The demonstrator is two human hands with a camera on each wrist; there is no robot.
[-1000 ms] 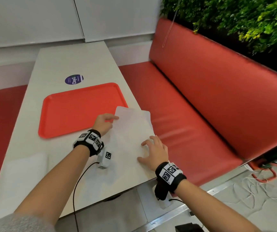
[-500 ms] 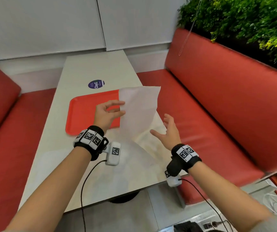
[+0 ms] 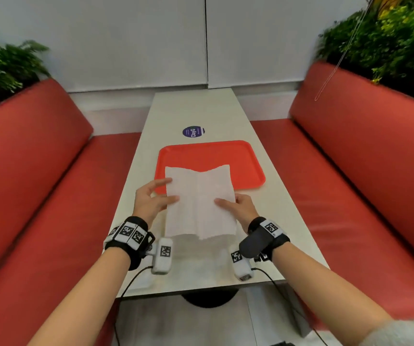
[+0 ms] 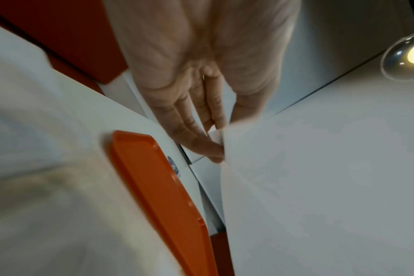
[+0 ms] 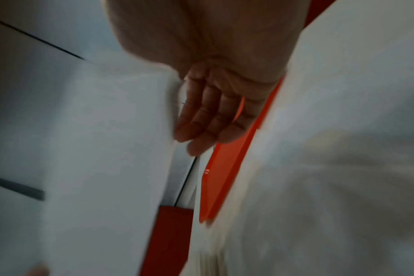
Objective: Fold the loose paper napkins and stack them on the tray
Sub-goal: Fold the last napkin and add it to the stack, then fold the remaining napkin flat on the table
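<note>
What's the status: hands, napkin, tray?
Left hand and right hand each pinch a side of the napkin, unfolded, held above the table. Tray bare. Nothing in the way.

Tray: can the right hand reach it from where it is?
Probably yes. The tray lies just beyond the right hand, nothing standing between, though that hand now holds the napkin with the left hand.

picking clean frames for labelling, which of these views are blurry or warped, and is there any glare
Head view: centre sharp on the napkin and tray, edges smeared and bowed. Left wrist: table blurred, lamp glares. Right wrist: heavy motion blur throughout.
</note>
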